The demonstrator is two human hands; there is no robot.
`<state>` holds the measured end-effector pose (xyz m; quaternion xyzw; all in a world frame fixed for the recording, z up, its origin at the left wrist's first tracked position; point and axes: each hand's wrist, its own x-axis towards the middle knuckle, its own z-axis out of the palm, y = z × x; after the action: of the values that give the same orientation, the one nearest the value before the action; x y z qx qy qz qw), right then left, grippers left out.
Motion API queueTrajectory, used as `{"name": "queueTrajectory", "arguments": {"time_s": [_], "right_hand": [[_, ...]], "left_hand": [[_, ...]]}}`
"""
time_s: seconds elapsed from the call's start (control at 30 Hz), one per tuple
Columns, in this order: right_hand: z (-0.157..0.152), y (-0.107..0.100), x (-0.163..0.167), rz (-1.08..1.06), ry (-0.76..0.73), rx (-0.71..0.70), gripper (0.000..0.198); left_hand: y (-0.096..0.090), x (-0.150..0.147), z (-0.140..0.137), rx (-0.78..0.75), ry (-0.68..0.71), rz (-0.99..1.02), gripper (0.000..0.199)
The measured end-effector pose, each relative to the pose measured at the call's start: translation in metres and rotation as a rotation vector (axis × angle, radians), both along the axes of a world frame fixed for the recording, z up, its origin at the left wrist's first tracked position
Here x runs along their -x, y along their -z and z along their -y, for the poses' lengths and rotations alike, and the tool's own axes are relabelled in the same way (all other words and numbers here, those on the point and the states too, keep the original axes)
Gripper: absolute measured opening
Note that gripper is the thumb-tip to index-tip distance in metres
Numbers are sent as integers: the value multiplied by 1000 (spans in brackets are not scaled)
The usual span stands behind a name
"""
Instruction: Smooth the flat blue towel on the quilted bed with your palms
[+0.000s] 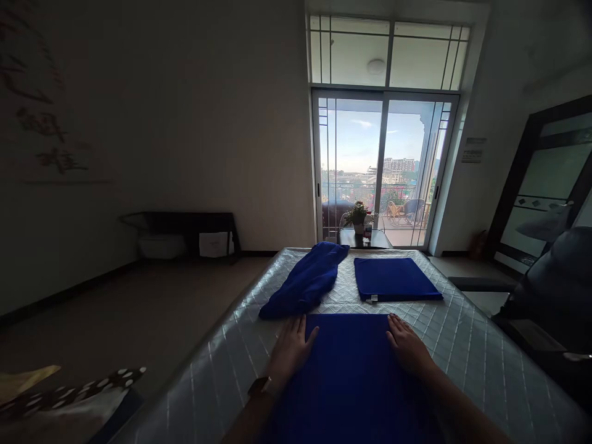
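Note:
A blue cloth (349, 376) lies flat in front of me on a silvery quilted cover (222, 370). My left hand (293, 345) rests with fingers stretched out along the cloth's far left corner. On the opposite edge, my right hand (407, 342) lies flat with its fingers at the far right corner. Beyond my left hand sits a crumpled blue cloth (308, 277), loosely bunched. To its right is a neatly folded blue cloth (398, 279) with a small white tag at its near edge. The near end of the cloth between my hands fades into shadow.
Past the covered surface stand a small dark table (379, 239) with a potted plant (358, 214) and a glass sliding door (379, 166). A dark low shelf (189, 225) is by the left wall. Spotted fabric (87, 387) shows at lower left, a dark chair (555, 290) at right.

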<state>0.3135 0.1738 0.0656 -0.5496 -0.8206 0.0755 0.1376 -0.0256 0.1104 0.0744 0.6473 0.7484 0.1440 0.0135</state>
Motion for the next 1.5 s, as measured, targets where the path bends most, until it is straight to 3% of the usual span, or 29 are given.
{"name": "queueTrajectory", "arguments": {"time_s": [0.43, 0.6, 0.83, 1.23, 1.37, 1.5], "right_hand": [[4, -5, 4, 60, 16, -42, 63], [19, -9, 7, 105, 14, -102, 60], [43, 0, 7, 6, 46, 29, 70], [53, -14, 11, 16, 87, 81, 69], [54, -13, 9, -36, 79, 85, 70], [54, -12, 8, -72, 86, 83, 68]], "left_hand": [[3, 1, -2, -17, 17, 5, 85], [7, 4, -3, -46, 16, 36, 88], [11, 6, -7, -51, 22, -7, 87], [-2, -3, 4, -118, -22, -72, 75], [-13, -26, 7, -168, 36, -78, 70], [-19, -86, 13, -109, 265, -52, 73]]}}
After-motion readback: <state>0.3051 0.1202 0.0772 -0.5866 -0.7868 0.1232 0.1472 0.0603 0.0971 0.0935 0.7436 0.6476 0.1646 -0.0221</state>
